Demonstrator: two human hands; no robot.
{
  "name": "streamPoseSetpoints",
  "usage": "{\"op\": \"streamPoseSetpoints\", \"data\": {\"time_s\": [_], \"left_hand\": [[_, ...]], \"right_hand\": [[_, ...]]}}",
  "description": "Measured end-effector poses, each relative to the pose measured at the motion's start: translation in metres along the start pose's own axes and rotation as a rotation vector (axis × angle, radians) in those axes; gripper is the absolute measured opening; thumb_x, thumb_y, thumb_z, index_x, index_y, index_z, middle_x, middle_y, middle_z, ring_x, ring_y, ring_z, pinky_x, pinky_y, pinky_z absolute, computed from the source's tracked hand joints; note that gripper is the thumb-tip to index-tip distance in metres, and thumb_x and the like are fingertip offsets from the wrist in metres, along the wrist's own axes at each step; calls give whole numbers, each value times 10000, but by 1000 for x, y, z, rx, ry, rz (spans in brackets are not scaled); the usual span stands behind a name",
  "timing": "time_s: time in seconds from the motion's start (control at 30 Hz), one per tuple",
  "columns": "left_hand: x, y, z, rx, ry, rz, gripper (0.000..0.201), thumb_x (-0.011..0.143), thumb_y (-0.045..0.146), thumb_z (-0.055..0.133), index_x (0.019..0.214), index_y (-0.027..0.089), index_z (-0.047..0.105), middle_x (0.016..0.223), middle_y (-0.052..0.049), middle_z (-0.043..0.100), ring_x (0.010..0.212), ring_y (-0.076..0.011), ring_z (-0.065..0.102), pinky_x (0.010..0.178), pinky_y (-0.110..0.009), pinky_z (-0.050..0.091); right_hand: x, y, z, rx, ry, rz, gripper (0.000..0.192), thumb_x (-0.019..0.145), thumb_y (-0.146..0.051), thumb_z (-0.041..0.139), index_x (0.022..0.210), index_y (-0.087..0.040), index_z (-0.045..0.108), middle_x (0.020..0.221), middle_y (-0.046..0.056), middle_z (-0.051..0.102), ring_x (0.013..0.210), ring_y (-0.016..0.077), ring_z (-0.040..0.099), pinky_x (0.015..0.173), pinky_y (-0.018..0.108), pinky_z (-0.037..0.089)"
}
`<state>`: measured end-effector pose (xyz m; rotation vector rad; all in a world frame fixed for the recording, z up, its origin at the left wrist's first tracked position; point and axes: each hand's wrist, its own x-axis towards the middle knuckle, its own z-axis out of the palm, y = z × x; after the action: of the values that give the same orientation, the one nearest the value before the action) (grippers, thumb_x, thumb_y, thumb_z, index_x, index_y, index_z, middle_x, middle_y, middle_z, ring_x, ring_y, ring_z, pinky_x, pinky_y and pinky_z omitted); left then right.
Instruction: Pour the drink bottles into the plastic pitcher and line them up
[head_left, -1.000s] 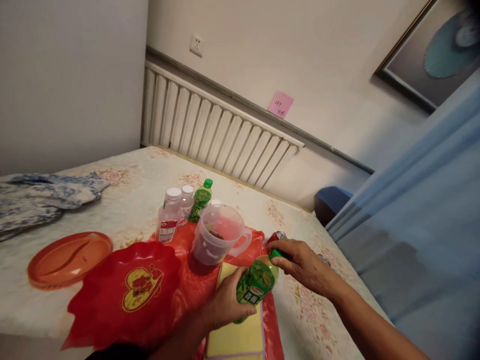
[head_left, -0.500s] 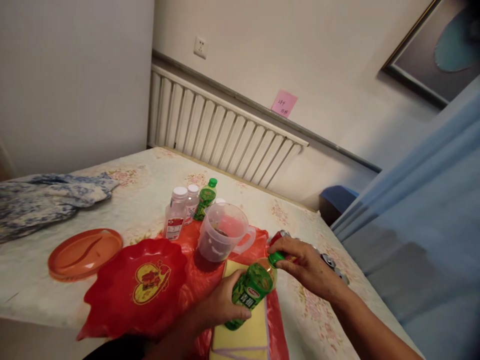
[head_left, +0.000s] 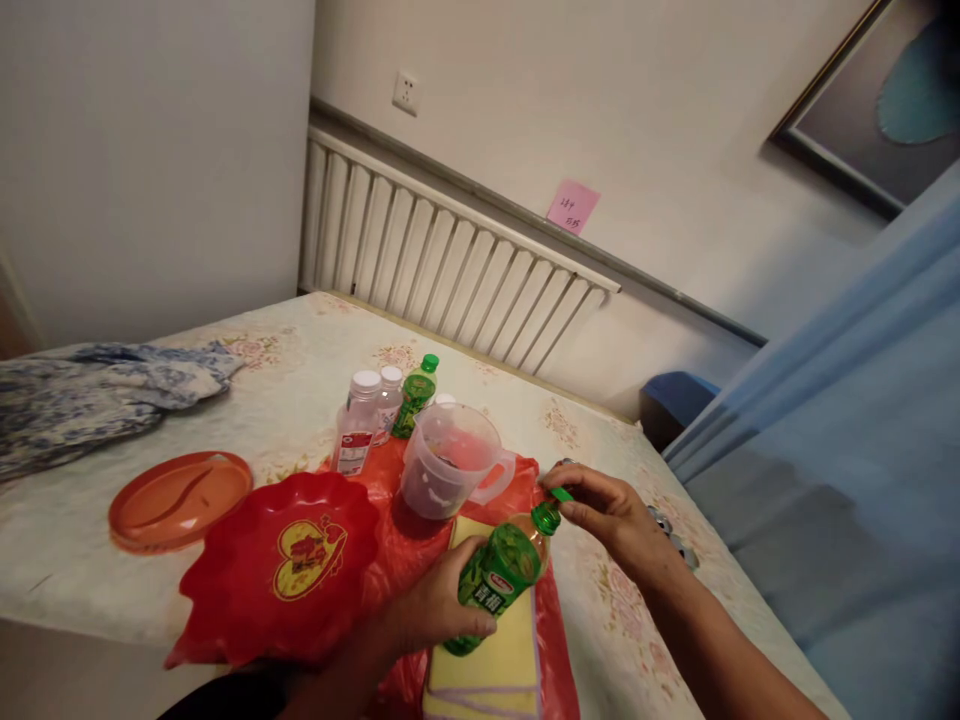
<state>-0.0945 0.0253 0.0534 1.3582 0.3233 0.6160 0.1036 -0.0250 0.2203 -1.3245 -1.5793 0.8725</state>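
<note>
My left hand (head_left: 442, 600) is wrapped round the lower part of a green-labelled drink bottle (head_left: 504, 572), which tilts to the right. Between the thumb and fingers of my right hand (head_left: 607, 510) is a green bottle cap (head_left: 561, 494), held just above the bottle's open mouth. Beneath the bottle lie folded yellow cloths (head_left: 487, 675) on a red plastic sheet (head_left: 555, 640). Beyond my left hand stands a clear plastic measuring jug (head_left: 442, 480) with its handle to the right.
Two white-capped bottles (head_left: 357, 430) and another green bottle (head_left: 415, 400) stand behind the jug. At left are a red scalloped tray (head_left: 247, 560), an orange lid (head_left: 180, 500) and a patterned cloth (head_left: 97, 400). Cans (head_left: 679, 548) lie right, partly behind my right arm.
My right hand has lifted the green cap off the bottle's neck, and the threaded mouth now shows. The view has shifted slightly; my left hand keeps its hold.
</note>
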Motion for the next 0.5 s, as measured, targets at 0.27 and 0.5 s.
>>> {"op": "streamPoseSetpoints", "data": {"time_s": [0.27,0.5], "left_hand": [[-8,0,-3,89,19,-31,714,571,132,708,1246,201,487,1107,-22,610,998,-231,562,803,-309,468],[-11,0,-5,154,5,-41,711,549,144,737,1221,205,510,1072,-12,605,961,-222,565,798,-309,473]], "right_hand": [[1,51,17,239,247,235,331,643,-382,827,899,-199,725,775,19,700,677,154,605,649,269,465],[-9,124,68,336,131,358,301,676,-467,723,800,-193,705,610,29,667,578,204,616,550,314,484]]}}
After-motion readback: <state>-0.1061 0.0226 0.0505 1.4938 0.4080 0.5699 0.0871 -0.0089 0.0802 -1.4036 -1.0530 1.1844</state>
